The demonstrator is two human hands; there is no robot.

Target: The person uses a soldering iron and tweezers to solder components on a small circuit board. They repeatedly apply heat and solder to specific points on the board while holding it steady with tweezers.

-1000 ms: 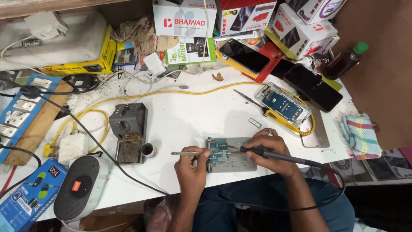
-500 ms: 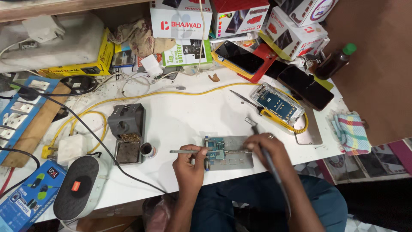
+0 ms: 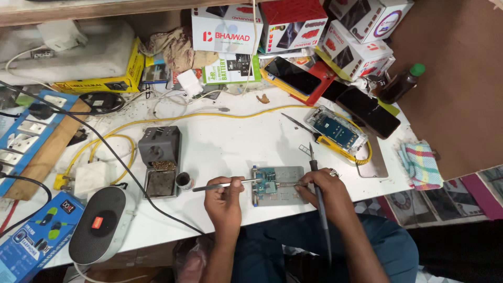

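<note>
head view: your left hand [image 3: 224, 202] is clenched on metal tweezers [image 3: 226, 184], tips reaching onto the small green circuit board [image 3: 266, 182]. the board sits clamped in a grey metal holder plate [image 3: 288, 195] at the near edge of the white table [image 3: 230, 144], right in front of you. your right hand [image 3: 327, 191] is wrapped round a soldering iron [image 3: 316, 184]; its dark tip sticks up past your fingers, away from the board, and the handle w/ its cord trails back over your lap. the same hand's fingertips seem to rest by a thin metal tool on the plate; can't tell exactly what.

handling: the board looks light, stiff, thin and fragile, w/ tiny parts. take it by the edges only or leave it in the holder; press lightly w/ the tweezers, which are slim, hard and probably slippery at the tips. hold the iron by its handle, never near the tip.

containers: the grey iron stand [image 3: 159, 160] to your left has a tray w/ brassy cleaning wool in it. just beside it a small round tin [image 3: 184, 181] stands open; contents too small to tell. an opened phone [image 3: 335, 130] lies back right, insides showing. a dark bottle w/ green cap [image 3: 400, 84] stands far right, capped.
</note>
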